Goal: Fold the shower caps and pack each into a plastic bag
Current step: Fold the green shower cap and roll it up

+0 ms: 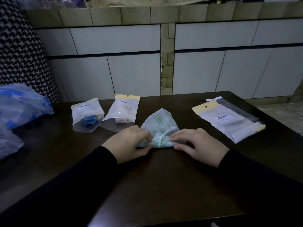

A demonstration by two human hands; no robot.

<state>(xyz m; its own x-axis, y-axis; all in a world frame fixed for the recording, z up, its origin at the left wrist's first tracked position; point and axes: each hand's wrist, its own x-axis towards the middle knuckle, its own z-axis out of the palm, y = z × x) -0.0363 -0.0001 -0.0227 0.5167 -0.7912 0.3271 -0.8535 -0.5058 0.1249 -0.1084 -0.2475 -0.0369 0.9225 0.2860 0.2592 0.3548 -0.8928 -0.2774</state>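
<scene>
A white shower cap with green prints [159, 123] lies in the middle of the dark table [164, 185], its near edge rolled up. My left hand [129, 141] pinches the left end of that rolled edge. My right hand [198, 145] holds the right end, fingers on top and thumb below. Empty plastic bags with yellow headers [229, 122] lie in a stack to the right. Two packed bags stand behind my left hand: one with a blue cap [87, 114] and one with a pinkish cap [122, 113].
A loose cap with blue prints [21, 104] is heaped at the table's left edge, with more clear plastic [8, 143] below it. A houndstooth-patterned cushion [19, 54] rises at the far left. A tiled wall stands behind the table.
</scene>
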